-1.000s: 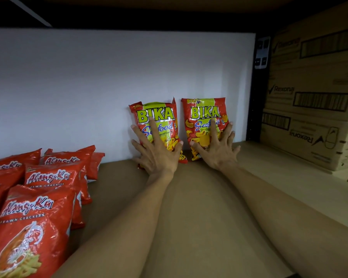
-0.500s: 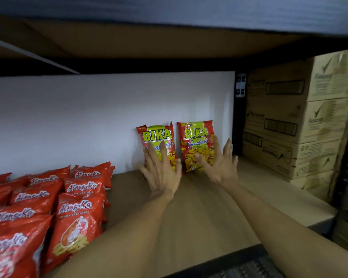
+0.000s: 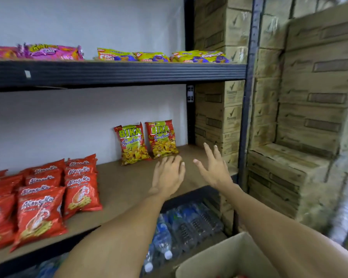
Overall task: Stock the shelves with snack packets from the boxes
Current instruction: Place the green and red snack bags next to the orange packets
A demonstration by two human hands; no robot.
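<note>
Two red and yellow BIKA Seafood packets stand upright side by side against the white back wall of the middle shelf (image 3: 127,189): the left packet (image 3: 131,144) and the right packet (image 3: 162,139). My left hand (image 3: 169,175) hovers over the shelf board just in front of them, fingers relaxed, holding nothing. My right hand (image 3: 213,166) is raised to the right of it with fingers spread, also empty. Neither hand touches a packet. An open cardboard box (image 3: 225,257) sits at the bottom right, below my right forearm.
Several red Alang-Ku prawn cracker packets (image 3: 48,193) fill the shelf's left half. The upper shelf (image 3: 117,72) carries pink and yellow packets. Water bottles (image 3: 185,225) lie under the shelf. A black upright post (image 3: 247,97) and stacked cardboard cartons (image 3: 309,117) stand on the right.
Both hands have let go of the two BIKA packets and drawn back toward me. The view has pulled away from the shelf, so the upper shelf and the box below show.
</note>
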